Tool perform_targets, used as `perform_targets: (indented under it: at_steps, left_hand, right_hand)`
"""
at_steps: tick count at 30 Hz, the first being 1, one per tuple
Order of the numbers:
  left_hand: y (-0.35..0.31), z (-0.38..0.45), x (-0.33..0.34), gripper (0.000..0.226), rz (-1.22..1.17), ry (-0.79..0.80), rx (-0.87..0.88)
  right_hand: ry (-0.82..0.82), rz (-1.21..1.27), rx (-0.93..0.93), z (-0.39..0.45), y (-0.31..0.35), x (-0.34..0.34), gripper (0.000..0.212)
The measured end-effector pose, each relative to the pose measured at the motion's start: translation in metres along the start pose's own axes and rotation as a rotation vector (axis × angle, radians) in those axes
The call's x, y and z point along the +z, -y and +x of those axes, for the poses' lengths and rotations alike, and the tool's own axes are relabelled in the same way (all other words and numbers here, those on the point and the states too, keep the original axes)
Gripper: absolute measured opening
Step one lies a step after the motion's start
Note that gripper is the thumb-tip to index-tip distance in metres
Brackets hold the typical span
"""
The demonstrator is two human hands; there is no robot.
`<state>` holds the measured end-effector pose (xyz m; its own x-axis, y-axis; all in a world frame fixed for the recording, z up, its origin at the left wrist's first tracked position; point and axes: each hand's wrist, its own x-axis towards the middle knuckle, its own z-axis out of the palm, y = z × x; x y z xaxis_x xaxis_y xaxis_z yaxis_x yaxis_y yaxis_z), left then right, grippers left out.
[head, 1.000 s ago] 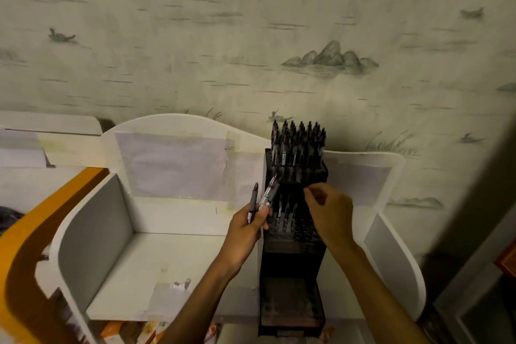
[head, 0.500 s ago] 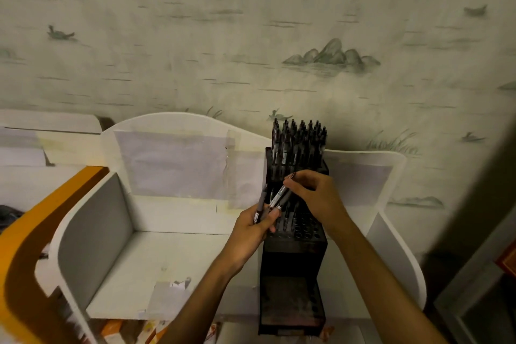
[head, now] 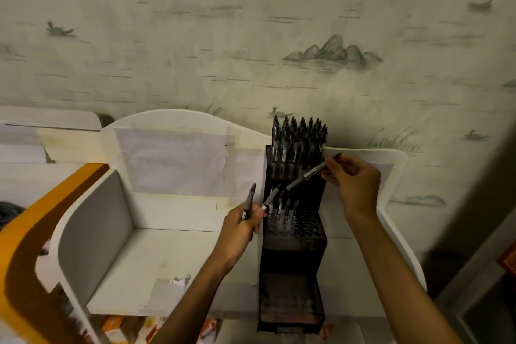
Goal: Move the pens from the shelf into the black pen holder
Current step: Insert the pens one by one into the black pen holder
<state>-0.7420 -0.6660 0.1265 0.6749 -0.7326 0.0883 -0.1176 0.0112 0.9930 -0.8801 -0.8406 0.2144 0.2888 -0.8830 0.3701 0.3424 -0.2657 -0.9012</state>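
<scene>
The black pen holder (head: 293, 246) stands stepped on the white shelf (head: 173, 254). Its top tier is packed with several dark pens (head: 298, 137); the middle tier holds a few pens at its left and open holes at its right. My left hand (head: 243, 223), just left of the holder, grips two grey pens (head: 249, 201) that stick up from the fist. My right hand (head: 354, 181) is above the middle tier and pinches one pen (head: 310, 174) near its upper end, slanted with its tip down-left over that tier.
The shelf has grey side panels (head: 95, 226), a curved white back with taped paper (head: 173, 159), and a patterned wall behind. An orange curved edge (head: 16, 260) lies at the left. Small boxes (head: 117, 329) sit below the shelf's front edge.
My right hand reached to the pens in my left hand, took one, and lifted it up and right over the holder. My left hand stays beside the holder with two pens.
</scene>
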Motion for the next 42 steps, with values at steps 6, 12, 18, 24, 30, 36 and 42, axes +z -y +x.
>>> perform_targets:
  at_steps: [6, 12, 18, 24, 30, 36, 42]
  left_hand:
    - [0.01, 0.004, -0.005, 0.027, -0.02, -0.128, -0.024]
    - [0.001, 0.005, -0.002, 0.021, -0.051, -0.13, 0.023]
    - [-0.004, 0.005, -0.003, 0.017, -0.085, -0.127, 0.058]
    - [-0.003, 0.005, -0.003, 0.015, -0.093, -0.113, 0.055]
    - [-0.004, 0.005, 0.003, 0.015, -0.091, -0.057, 0.046]
    - [-0.009, 0.002, 0.008, 0.015, -0.13, -0.003, 0.046]
    - [-0.012, -0.001, 0.009, 0.017, -0.088, 0.008, 0.067]
  right_hand:
    - [-0.033, -0.17, -0.085, -0.001, -0.01, -0.017, 0.014]
    - [0.036, -0.349, -0.197, -0.015, -0.026, -0.01, 0.023]
    - [0.09, -0.456, -0.234, -0.016, -0.044, -0.006, 0.026]
    - [0.133, -0.575, -0.313, -0.02, -0.05, -0.006, 0.024]
    - [0.161, -0.604, -0.197, -0.013, -0.043, -0.006, 0.018]
    - [0.183, -0.647, -0.214, -0.011, -0.04, -0.008, 0.011]
    - [0.227, -0.697, -0.196, -0.017, -0.058, -0.012, 0.017]
